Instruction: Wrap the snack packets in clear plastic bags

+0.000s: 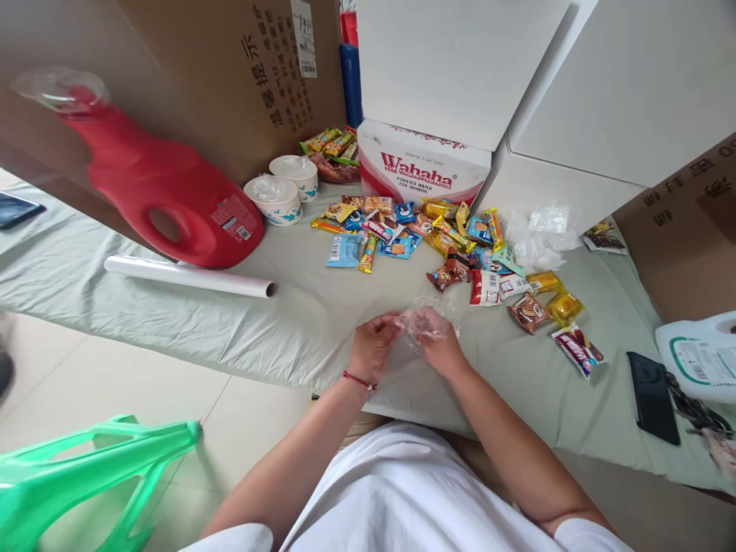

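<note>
A piece of crumpled clear plastic film (430,310) is held up just over the near side of the bed-like surface. My left hand (373,345), with a red cord bracelet at the wrist, pinches its left edge between thumb and fingertips. On the other side, my right hand (441,346) is closed on the film, its fingers partly covered by the see-through folds. Beyond both hands lies a loose spread of small wrapped snacks (396,244). The nearest ones are brown, red and white packets.
A red detergent jug (198,192), a white roll (189,277) and two paper bowls (273,211) are on the left. Behind the snacks stands a Wahaha box (422,172). To the right are a heap of clear plastic (543,238), a black phone (652,395) and a white jug (698,356).
</note>
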`<state>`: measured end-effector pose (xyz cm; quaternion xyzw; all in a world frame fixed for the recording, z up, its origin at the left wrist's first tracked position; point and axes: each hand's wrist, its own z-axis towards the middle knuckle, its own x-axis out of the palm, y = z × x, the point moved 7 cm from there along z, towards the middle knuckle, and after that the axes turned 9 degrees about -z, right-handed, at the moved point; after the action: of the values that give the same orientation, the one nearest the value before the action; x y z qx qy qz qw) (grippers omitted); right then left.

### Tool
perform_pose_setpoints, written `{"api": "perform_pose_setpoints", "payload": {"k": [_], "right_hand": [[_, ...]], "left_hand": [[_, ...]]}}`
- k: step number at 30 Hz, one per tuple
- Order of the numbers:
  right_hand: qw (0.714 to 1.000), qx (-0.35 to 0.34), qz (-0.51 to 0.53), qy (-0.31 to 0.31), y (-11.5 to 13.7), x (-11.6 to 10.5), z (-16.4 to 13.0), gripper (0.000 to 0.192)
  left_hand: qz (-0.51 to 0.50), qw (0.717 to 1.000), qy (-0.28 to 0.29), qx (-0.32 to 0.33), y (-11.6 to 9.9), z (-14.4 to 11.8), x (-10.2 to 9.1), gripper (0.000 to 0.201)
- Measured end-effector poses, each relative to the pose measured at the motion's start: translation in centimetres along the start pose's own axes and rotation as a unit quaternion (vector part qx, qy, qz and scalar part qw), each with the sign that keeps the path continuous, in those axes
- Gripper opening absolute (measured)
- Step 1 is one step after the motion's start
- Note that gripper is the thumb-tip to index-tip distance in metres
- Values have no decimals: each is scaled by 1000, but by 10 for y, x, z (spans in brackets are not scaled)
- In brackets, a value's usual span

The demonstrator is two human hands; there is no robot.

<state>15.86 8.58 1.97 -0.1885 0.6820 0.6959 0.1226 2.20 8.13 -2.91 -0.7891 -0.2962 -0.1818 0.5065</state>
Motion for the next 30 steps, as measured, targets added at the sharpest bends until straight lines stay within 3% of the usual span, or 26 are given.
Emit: {"api": "perform_pose_setpoints", "payload": {"k": [2,6,9,12,15,18,19,21,23,25,27,30], "right_hand": [[990,72,119,8,-4,-10,-3,21],[939,169,295,49,2,-36,-14,36],[913,206,351,30,0,-63,-21,38],[912,228,341,-1,-22,-83,-25,40],[938,242,248,-26,-56,-97,-25,44],[978,188,5,-90,-69,-122,-22,38],[975,148,-101,-132,-62,-133,-22,34],[933,43,-283,-216,-32,-145,-23,26],[900,-76,-376,-204,2,-132,-22,22],[896,-167,-406,-68,24,-92,-14,24],[886,-186,-421,62,29,-51,0,30],[902,-155,-386,116,28,-16,35,31]], "left_hand": [[-10,1000,-7,-5,-5,3,-5,32],[-24,998,-55,-4,-21,8,-24,27],[26,995,-95,18,-37,15,-38,25],[97,990,-98,38,-49,23,-42,27],[204,974,-79,55,-57,30,-37,34],[313,945,-61,75,-62,35,-29,39],[343,934,-59,85,-64,36,-25,40],[390,912,-62,110,-68,36,-19,41],[425,892,-69,136,-70,34,-13,40],[452,875,-74,159,-72,32,-8,39],[475,860,-76,172,-71,29,-5,36],[505,840,-75,181,-69,26,-3,33]]}}
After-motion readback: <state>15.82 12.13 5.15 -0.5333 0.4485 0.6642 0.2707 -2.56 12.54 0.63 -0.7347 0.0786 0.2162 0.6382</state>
